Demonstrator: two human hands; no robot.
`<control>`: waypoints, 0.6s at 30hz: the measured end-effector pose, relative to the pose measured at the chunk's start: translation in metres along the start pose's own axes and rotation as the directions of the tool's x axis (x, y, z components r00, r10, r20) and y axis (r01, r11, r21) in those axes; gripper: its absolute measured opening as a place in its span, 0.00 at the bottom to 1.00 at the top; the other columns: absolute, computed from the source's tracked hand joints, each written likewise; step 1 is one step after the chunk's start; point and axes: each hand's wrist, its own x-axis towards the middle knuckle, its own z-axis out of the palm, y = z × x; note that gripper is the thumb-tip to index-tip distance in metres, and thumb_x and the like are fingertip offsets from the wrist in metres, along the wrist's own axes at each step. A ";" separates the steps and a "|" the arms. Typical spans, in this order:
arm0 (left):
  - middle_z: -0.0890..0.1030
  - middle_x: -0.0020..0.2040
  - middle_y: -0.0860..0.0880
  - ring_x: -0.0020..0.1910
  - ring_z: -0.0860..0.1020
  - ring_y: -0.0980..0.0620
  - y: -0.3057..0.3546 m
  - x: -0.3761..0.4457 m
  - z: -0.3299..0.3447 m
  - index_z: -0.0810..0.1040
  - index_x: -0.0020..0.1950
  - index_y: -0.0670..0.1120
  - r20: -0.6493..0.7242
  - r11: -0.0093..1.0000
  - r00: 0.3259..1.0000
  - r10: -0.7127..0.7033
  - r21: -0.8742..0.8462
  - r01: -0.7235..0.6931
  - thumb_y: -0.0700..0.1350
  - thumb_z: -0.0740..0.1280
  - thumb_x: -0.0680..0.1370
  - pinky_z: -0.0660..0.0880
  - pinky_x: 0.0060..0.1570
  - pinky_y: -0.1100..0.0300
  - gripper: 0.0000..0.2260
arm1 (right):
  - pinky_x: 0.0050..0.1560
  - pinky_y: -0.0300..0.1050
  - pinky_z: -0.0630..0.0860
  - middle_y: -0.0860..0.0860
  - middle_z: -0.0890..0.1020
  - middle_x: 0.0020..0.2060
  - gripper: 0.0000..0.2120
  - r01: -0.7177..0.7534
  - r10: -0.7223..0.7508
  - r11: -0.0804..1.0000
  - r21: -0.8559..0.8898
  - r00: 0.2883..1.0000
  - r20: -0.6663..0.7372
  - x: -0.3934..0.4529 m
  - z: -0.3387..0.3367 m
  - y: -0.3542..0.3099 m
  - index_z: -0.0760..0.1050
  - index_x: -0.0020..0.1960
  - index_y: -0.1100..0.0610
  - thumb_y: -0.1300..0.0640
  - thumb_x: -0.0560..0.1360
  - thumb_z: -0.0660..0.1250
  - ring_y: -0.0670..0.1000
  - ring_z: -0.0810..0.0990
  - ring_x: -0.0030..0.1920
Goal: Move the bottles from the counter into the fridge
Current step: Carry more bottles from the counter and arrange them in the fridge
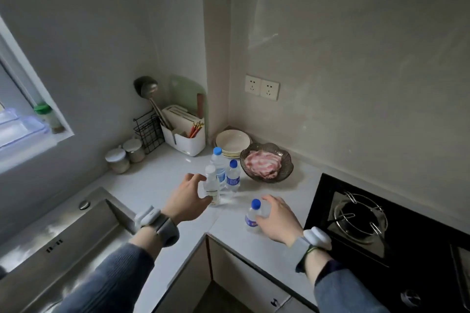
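At the front edge of the counter, near its inner corner, the right hand held a small blue-capped bottle, its fingers curled round the body while the bottle stood upright on the surface. The left hand reached further in, its fingers and thumb spread round a white-capped bottle; whether they actually pressed on it could not be told. Just behind that bottle stood a tall blue-capped bottle, and beside it, to the right, a short blue-capped bottle, the three crowded close together. Both wrists wore grey bands with white pods, above blue sleeves.

Toward the back corner of the counter lay a dark glass bowl of sliced meat, with a stack of pale plates just behind it. A white utensil holder, a black wire rack and two lidded jars lined the back edge to the left. A steel sink was set into the counter's left side, a black gas stove into its right. The open fridge showed at far left.
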 end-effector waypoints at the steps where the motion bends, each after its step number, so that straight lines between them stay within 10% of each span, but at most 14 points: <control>1: 0.69 0.70 0.47 0.61 0.78 0.43 -0.003 0.022 -0.002 0.69 0.73 0.51 0.025 1.000 1.000 0.009 0.019 -0.010 0.55 0.72 0.76 0.76 0.62 0.49 0.27 | 0.69 0.45 0.68 0.52 0.68 0.74 0.31 -0.038 0.038 0.999 -0.013 0.999 0.012 0.014 0.006 -0.002 0.63 0.78 0.50 0.49 0.78 0.67 0.55 0.72 0.72; 8: 0.57 0.80 0.47 0.69 0.74 0.39 -0.017 0.107 0.013 0.60 0.80 0.55 0.182 0.976 0.980 0.082 0.184 -0.116 0.51 0.69 0.78 0.74 0.66 0.48 0.33 | 0.66 0.45 0.71 0.52 0.65 0.74 0.33 -0.141 0.156 0.979 -0.149 0.983 0.093 0.064 0.029 -0.007 0.59 0.81 0.49 0.49 0.78 0.64 0.57 0.74 0.70; 18: 0.74 0.64 0.48 0.53 0.79 0.40 -0.034 0.123 0.034 0.71 0.66 0.55 0.116 0.976 0.976 0.186 0.091 -0.197 0.48 0.69 0.79 0.77 0.51 0.51 0.17 | 0.57 0.39 0.73 0.49 0.68 0.68 0.23 -0.189 0.206 0.971 -0.148 0.972 0.113 0.094 0.061 -0.002 0.71 0.70 0.52 0.54 0.76 0.68 0.54 0.78 0.58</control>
